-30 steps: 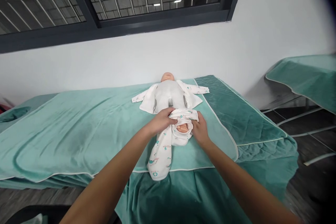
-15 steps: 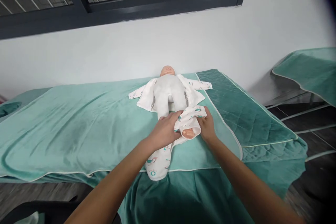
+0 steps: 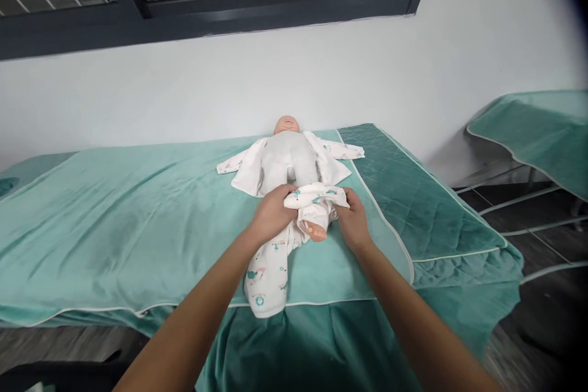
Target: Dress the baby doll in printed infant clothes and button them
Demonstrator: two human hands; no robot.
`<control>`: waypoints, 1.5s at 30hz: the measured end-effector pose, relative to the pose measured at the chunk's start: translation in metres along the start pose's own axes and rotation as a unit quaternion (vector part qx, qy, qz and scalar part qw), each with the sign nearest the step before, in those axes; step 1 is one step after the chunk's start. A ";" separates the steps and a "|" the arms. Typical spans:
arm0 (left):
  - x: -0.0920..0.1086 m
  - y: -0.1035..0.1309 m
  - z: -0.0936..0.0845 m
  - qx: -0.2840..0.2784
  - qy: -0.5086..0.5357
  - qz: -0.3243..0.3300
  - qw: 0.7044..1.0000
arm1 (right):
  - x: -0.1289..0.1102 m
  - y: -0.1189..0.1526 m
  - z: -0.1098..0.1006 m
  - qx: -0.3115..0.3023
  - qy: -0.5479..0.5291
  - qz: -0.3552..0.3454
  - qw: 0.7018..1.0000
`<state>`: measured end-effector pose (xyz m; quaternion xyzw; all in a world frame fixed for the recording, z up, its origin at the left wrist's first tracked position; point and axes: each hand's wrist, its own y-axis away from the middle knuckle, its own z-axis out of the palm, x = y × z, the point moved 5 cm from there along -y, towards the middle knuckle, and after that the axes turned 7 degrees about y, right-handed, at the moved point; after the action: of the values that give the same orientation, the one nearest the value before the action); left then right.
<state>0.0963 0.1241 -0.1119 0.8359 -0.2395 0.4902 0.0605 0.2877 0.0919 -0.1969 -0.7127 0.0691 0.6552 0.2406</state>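
Note:
A baby doll (image 3: 289, 156) lies on its back on the bed, head toward the wall, its grey cloth body bare at the front. It wears an open white printed jacket (image 3: 248, 171) with both sleeves spread out. White printed baby pants (image 3: 269, 282) are bunched over its legs. My left hand (image 3: 275, 211) grips the left side of the pants' waistband, and my right hand (image 3: 353, 217) pinches its right side. One doll foot (image 3: 316, 231) pokes out of a gathered pant leg between my hands. The other pant leg lies flat toward me, with no foot showing.
A light green sheet (image 3: 114, 226) covers the bed, over a darker green quilted cover (image 3: 427, 196) on the right. Behind stands a white wall (image 3: 206, 92) under a dark window frame (image 3: 275, 9). At right is another green-covered surface (image 3: 542, 122) above metal bars (image 3: 519, 196).
My hands have drawn the pants' waistband out wider and slightly to the left. The doll's foot now sticks farther out of the pant leg. The whole view has shifted slightly.

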 end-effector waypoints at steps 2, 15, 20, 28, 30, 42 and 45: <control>-0.003 0.003 -0.005 -0.062 0.107 -0.020 0.992 | 0.000 0.000 0.001 -0.016 -0.010 -0.001 1.000; -0.029 -0.027 -0.035 0.022 0.341 -0.038 0.939 | -0.004 -0.025 0.014 -0.152 -0.005 0.021 0.988; -0.047 -0.039 -0.026 0.047 0.376 -0.030 0.925 | -0.030 -0.017 0.013 -0.199 0.071 -0.075 0.975; -0.065 -0.033 -0.024 0.053 0.467 -0.034 0.882 | -0.091 -0.069 0.082 -0.441 0.266 -0.102 0.851; -0.067 -0.031 -0.025 0.036 0.486 -0.036 0.872 | -0.085 -0.076 0.102 -0.514 0.240 -0.080 0.820; -0.074 -0.023 -0.024 -0.045 0.483 -0.061 0.872 | -0.055 -0.079 0.098 -0.433 -0.028 0.086 0.897; -0.074 -0.023 -0.024 0.005 0.470 -0.072 0.880 | -0.058 -0.079 0.100 -0.430 -0.052 0.105 0.895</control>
<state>0.0585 0.1777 -0.1594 0.5222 -0.1197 0.8212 0.1965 0.2226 0.1918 -0.1237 -0.7004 -0.1577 0.6784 -0.1561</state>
